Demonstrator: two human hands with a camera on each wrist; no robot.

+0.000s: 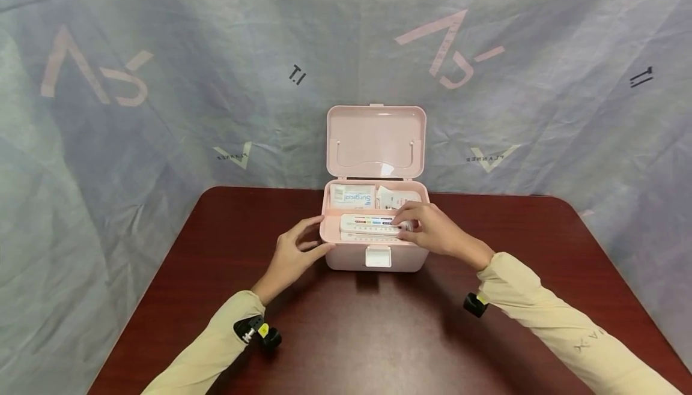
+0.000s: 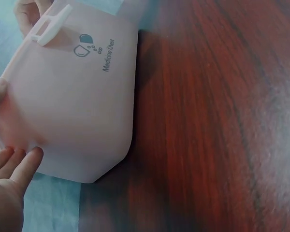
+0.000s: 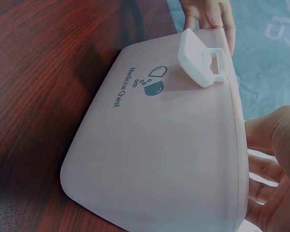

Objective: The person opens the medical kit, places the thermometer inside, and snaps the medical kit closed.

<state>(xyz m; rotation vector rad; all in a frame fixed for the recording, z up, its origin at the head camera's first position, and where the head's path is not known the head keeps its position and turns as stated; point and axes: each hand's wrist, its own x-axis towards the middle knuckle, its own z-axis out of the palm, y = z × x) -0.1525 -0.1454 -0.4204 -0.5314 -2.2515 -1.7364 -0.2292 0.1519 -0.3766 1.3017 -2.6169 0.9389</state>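
A pink medicine chest [image 1: 337,258] sits on the table with its lid [image 1: 376,137] raised at the back. At its left front corner my left hand [image 1: 292,257] steadies it, the thumb near the front rim and the fingers along the left side. My right hand [image 1: 435,230] reaches over the right rim and pinches the right end of a white thermometer case [image 1: 367,224] with coloured marks, in the front part of the chest. A second white scaled strip [image 1: 359,238] lies just in front of that case. The right fingertips are partly hidden behind the chest wall in the right wrist view.
In the back compartments lie a packet marked Surgical [image 1: 354,197] and another white packet [image 1: 397,197]. The white latch [image 1: 378,257] hangs out at the front. A grey printed cloth [image 1: 259,83] stands behind the dark red table [image 1: 357,335].
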